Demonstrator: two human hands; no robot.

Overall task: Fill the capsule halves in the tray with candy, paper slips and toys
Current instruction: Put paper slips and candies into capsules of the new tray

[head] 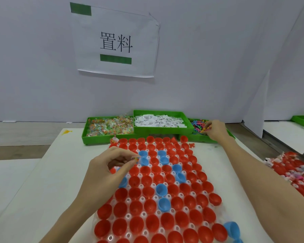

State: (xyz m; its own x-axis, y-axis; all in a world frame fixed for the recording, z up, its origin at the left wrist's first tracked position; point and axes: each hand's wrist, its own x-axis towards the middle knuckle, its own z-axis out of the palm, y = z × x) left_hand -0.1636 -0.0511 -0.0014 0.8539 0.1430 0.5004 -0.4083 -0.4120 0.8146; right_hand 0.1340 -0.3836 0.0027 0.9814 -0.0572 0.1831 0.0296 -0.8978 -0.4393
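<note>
The left hand (112,165) pinches a small wrapped candy (135,158) above a blue capsule half (144,160) near the tray's (140,199) far left part. If it lets go too early, the candy could land between cups. The right hand (215,130) reaches far into the toy bin (198,126) at the surface's far edge, fingers curled on a toy; a tangled toy (206,128) might drag others out.

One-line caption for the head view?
Left hand holds candy packet over capsule tray; right hand picks toys.
</note>
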